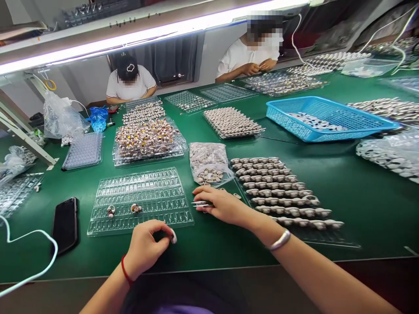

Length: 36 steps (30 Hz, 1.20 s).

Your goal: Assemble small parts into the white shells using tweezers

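My left hand pinches a small whitish curved piece, like a ring part, between thumb and fingertips, just in front of a transparent plastic tray. Two assembled rings with white and brown bits sit apart in that tray's slots. My right hand is closed around a pair of tweezers, their tips pointing left. It hovers low over the table, right of the tray. Beyond it lies an open plastic bag of small beige round pieces. Rows of grey rings fill a tray farther right.
A phone and a white cable lie at the left. Stacked trays of decorated rings, another ring tray and a blue basket stand farther back. Two people sit across the table. A lamp hangs overhead.
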Each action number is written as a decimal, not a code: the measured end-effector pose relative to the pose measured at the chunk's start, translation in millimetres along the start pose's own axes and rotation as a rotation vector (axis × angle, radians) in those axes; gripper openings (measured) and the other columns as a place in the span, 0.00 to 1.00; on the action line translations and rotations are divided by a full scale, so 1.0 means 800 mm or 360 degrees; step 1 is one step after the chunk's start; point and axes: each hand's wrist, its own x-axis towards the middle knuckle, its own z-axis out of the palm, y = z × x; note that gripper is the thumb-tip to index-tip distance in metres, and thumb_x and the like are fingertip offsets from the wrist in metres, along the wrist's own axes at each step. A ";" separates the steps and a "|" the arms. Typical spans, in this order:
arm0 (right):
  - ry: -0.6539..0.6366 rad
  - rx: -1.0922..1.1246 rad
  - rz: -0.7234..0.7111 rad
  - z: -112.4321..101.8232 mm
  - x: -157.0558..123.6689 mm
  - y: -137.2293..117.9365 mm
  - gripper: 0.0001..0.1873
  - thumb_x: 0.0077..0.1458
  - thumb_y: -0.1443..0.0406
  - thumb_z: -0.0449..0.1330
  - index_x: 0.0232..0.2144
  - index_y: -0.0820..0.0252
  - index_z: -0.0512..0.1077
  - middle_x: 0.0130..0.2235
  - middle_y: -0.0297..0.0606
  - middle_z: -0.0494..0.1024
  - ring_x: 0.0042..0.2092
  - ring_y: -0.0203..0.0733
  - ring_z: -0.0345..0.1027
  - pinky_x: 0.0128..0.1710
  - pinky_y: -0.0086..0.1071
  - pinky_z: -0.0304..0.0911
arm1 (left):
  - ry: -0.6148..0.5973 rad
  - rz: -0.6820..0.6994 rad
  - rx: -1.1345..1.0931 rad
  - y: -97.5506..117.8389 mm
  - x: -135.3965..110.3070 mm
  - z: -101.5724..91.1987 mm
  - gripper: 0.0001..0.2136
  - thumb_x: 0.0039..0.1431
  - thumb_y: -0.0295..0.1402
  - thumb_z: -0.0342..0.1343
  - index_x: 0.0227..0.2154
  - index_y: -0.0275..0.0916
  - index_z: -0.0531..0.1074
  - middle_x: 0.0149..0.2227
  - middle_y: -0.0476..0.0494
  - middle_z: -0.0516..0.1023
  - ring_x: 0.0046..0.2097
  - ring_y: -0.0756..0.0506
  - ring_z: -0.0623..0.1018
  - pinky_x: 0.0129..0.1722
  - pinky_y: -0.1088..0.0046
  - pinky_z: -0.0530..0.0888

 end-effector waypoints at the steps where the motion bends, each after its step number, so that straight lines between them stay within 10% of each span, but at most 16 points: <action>1: 0.0020 0.0019 0.0016 -0.002 -0.007 0.004 0.07 0.57 0.69 0.58 0.36 0.59 0.76 0.48 0.43 0.75 0.42 0.46 0.74 0.42 0.36 0.69 | -0.0030 0.0018 -0.0006 0.001 0.001 0.003 0.13 0.47 0.17 0.53 0.25 0.41 0.78 0.28 0.50 0.82 0.34 0.46 0.80 0.50 0.68 0.72; 8: 0.0180 0.0118 0.0095 -0.010 -0.029 0.017 0.15 0.58 0.72 0.51 0.40 0.59 0.77 0.42 0.43 0.76 0.43 0.46 0.73 0.45 0.35 0.69 | 0.0014 0.0069 -0.0263 0.005 0.003 0.011 0.13 0.46 0.16 0.53 0.26 0.39 0.78 0.29 0.48 0.82 0.35 0.46 0.80 0.46 0.69 0.73; 20: 0.0282 0.0233 0.0083 0.005 -0.023 0.004 0.10 0.55 0.71 0.55 0.32 0.57 0.77 0.40 0.42 0.76 0.41 0.48 0.73 0.39 0.37 0.69 | 0.0273 -0.0628 -0.1434 0.005 -0.017 0.013 0.06 0.39 0.27 0.71 0.23 0.36 0.80 0.29 0.45 0.85 0.33 0.49 0.80 0.35 0.79 0.74; 28: 0.0428 0.0668 -0.0227 0.018 -0.062 -0.086 0.21 0.60 0.75 0.49 0.51 0.55 0.69 0.40 0.41 0.74 0.39 0.40 0.72 0.37 0.31 0.70 | 0.0294 -0.0769 -0.1732 0.031 -0.026 0.019 0.10 0.34 0.28 0.74 0.21 0.35 0.79 0.28 0.44 0.84 0.28 0.52 0.78 0.29 0.82 0.72; 36: 0.0554 0.1164 0.0023 0.033 -0.080 -0.133 0.11 0.58 0.73 0.59 0.41 0.53 0.73 0.35 0.32 0.80 0.35 0.36 0.76 0.37 0.23 0.70 | 0.0206 -0.0733 -0.1792 0.037 -0.032 0.020 0.09 0.36 0.28 0.74 0.22 0.36 0.80 0.28 0.44 0.85 0.30 0.50 0.80 0.33 0.80 0.74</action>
